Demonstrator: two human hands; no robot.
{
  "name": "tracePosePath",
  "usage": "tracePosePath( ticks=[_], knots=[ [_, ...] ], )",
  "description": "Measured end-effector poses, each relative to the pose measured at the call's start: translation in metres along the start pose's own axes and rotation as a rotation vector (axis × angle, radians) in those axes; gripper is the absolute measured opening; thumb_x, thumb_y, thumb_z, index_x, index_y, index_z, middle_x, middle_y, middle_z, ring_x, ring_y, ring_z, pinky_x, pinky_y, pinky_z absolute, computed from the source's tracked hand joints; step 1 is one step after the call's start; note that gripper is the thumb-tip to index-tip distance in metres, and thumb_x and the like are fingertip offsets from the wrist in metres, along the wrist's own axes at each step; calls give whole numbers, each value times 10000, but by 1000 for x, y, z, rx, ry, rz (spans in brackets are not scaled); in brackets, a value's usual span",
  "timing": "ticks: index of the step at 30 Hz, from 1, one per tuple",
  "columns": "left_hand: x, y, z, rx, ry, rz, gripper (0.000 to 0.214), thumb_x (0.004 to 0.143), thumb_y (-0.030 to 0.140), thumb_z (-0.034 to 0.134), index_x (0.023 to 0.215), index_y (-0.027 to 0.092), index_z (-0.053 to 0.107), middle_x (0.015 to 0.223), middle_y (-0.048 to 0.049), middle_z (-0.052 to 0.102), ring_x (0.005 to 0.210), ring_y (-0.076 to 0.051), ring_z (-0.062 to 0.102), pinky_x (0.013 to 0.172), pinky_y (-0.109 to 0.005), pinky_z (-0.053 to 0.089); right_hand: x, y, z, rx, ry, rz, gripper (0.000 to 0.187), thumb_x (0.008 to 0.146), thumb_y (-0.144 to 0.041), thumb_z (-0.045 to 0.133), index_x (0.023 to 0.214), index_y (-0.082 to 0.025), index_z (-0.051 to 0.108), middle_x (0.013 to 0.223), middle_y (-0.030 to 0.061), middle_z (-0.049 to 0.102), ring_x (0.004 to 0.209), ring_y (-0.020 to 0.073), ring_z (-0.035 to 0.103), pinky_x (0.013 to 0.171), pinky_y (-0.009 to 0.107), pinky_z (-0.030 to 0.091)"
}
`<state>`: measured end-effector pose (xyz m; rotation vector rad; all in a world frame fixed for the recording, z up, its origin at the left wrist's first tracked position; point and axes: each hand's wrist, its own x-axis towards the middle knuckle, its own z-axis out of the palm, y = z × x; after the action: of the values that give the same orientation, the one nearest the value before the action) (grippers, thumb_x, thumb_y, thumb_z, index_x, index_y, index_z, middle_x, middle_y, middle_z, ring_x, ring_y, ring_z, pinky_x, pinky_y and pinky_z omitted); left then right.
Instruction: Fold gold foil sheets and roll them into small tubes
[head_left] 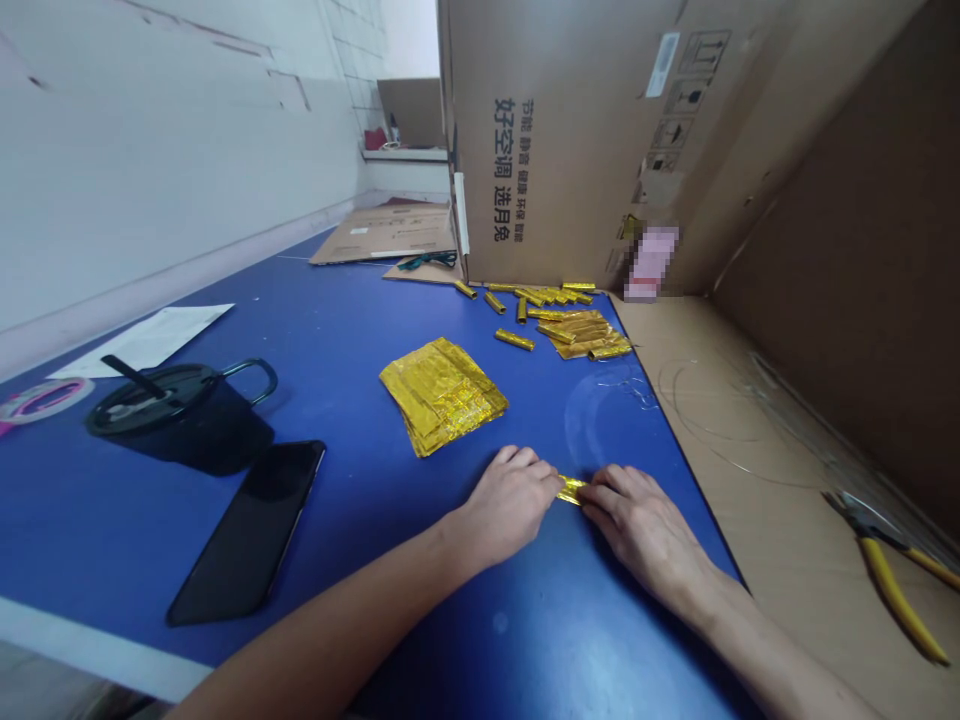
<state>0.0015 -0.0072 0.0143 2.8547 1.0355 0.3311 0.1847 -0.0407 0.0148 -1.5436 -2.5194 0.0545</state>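
A narrow folded strip of gold foil paper (571, 489) lies low over the blue table, its middle showing between my hands. My left hand (517, 500) has its fingers closed on the strip's left end. The right end is pinched in my right hand (637, 515), and the fingertips hide it. Beyond my left hand rests a stack of flat gold foil sheets (442, 395). Several small gold foil rolls (514, 340) are scattered farther back, some on top of a second pile of gold sheets (581, 335).
At left are a dark lidded mug (184, 425) with a straw, a black phone (251, 535), a tape roll (45, 400) and white paper (150, 340). Yellow-handled pliers (889, 590) and thin wire (739, 465) lie on cardboard at right. A large cardboard box (577, 150) stands behind.
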Motion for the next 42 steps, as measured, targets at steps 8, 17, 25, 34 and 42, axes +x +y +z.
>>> tracePosePath(
  ticks=[8, 17, 25, 34, 42],
  knots=[
    [0, 0, 2, -18, 15, 0, 203, 817, 135, 437, 978, 169, 555, 901, -26, 601, 860, -182, 468, 762, -312, 331, -3, 0, 10, -121, 148, -42, 260, 869, -216, 365, 829, -188, 620, 713, 48, 574, 662, 168, 499, 612, 289, 374],
    [1, -7, 9, -140, 102, -71, 183, 852, 173, 401, 852, 180, 583, 781, -15, 601, 773, -162, 492, 740, -293, 345, -1, 3, 3, 179, 185, -26, 238, 875, -240, 340, 766, -179, 543, 691, 39, 564, 649, 144, 529, 642, 259, 417],
    [2, 0, 7, -648, 146, -149, 186, 835, 168, 395, 866, 165, 578, 762, -13, 592, 713, -124, 532, 688, -232, 393, -4, 1, 7, 411, 119, 37, 266, 883, -303, 330, 837, -190, 566, 664, 20, 595, 584, 130, 552, 570, 230, 411],
    [6, -1, 17, -1079, 183, -400, 144, 794, 215, 424, 796, 139, 547, 551, 26, 525, 511, -89, 507, 523, -200, 388, 0, -1, 4, 783, 66, 256, 322, 854, -401, 359, 732, -178, 557, 523, -25, 488, 461, 101, 436, 454, 207, 358],
    [9, 3, 18, -1326, 67, -490, 140, 795, 252, 405, 779, 135, 481, 551, 11, 550, 395, -72, 493, 393, -166, 342, -2, 2, 7, 880, 86, 332, 341, 835, -434, 380, 727, -167, 563, 503, -29, 471, 442, 98, 412, 432, 213, 339]
  ],
)
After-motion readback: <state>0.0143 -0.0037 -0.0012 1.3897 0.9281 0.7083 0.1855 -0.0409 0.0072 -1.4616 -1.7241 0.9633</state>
